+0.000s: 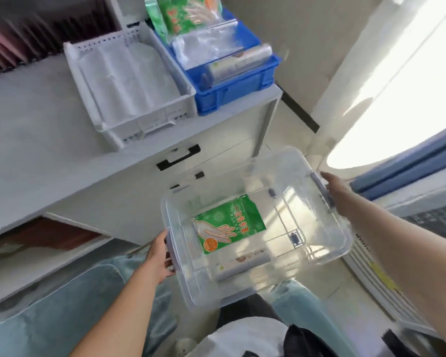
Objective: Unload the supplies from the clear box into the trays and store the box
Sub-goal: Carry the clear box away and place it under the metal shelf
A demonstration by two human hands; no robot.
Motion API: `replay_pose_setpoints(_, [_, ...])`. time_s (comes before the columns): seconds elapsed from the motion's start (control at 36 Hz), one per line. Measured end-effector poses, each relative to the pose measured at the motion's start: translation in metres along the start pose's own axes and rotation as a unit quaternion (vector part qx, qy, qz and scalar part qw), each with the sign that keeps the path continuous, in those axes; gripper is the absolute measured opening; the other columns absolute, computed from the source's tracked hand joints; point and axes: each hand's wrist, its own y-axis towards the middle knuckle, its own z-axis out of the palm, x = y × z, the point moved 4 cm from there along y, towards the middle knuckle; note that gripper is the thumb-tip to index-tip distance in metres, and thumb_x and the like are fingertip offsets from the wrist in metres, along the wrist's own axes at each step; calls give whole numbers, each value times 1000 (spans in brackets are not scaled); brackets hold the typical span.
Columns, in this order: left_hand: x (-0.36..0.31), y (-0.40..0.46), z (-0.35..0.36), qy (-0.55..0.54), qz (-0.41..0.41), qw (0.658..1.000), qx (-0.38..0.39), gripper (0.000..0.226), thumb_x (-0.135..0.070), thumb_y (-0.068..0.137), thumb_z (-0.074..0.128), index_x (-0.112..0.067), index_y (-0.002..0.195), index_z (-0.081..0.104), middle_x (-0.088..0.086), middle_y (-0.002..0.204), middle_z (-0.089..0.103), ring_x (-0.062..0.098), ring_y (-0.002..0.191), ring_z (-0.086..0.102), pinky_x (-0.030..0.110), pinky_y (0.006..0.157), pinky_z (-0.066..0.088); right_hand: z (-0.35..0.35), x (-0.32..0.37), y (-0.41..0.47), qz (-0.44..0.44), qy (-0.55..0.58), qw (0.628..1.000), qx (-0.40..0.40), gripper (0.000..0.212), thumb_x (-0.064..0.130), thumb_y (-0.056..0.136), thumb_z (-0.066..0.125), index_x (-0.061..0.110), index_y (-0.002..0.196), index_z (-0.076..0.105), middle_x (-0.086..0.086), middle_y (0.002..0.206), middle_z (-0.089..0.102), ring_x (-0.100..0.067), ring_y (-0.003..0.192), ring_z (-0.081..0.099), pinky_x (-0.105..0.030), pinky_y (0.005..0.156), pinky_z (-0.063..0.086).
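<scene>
Clear box (327, 243) open-topped, right half bare, green packet (228, 224) and roll (242, 264) left

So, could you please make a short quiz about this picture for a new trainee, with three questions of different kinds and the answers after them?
1. True or false: the clear box is already empty.
2. Which tray holds the green packets on the counter? A) white tray B) blue tray C) neither
3. Fill in: the left hand and right hand each hold one ____ of the box.

Key:
1. False: a green glove packet and a roll lie inside.
2. B: the blue tray; the white tray holds pale bags.
3. end (at the grey handles).
</scene>
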Motion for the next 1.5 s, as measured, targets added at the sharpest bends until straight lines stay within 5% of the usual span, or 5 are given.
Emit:
replay_pose_setpoints(0.53, [-151, 16, 293, 255, 76, 959, 93, 34, -46, 90, 51, -18, 79, 65, 6, 61, 72, 22, 51, 69, 27, 45, 54, -179, -79, 73, 121, 197, 965, -124, 34, 53, 70, 60, 31, 92, 75, -11, 130, 63, -34, 113, 62, -52, 99, 50])
replay_pose_setpoints(0.89, [-246, 16, 466, 432, 87, 870, 222, 57, -23, 95, 41, -11, 46, 66, 8, 50, 62, 20, 37, 61, 20, 38, 47, -207, -59, 58, 172, 297, 927, -151, 35, 41, 91, 51, 11, 86, 70, -11, 68, 71, -26, 50, 66, -30, 42, 53])
replay_pose_setpoints(1.19, [-339, -6, 607, 468, 190, 813, 288, 32, -14, 96, 41, -11, 75, 65, 7, 61, 68, 21, 50, 65, 28, 52, 53, -220, -3, 83, 204, 342, 878, -264, 64, 44, 80, 64, 15, 137, 51, -15, 128, 59, -37, 106, 61, -54, 94, 52])
replay_pose_setpoints(1.36, [-395, 8, 656, 468, 200, 830, 229, 31, -17, 90, 38, -9, 67, 57, 12, 66, 63, 28, 59, 59, 31, 56, 50, -226, 40, 142, 183, 398, 870, -224, 56, 33, 99, 43, 14, 49, 60, -1, 41, 56, -11, 31, 54, -14, 30, 39])
replay_pose_setpoints(1.5, [-438, 21, 673, 426, 194, 871, 150, 44, -25, 91, 35, -15, 51, 50, 12, 62, 58, 28, 49, 58, 29, 50, 52, -243, 95, 216, 164, 371, 901, -151, 47, 52, 97, 37, 13, 84, 60, -10, 83, 64, -26, 74, 60, -32, 53, 46])
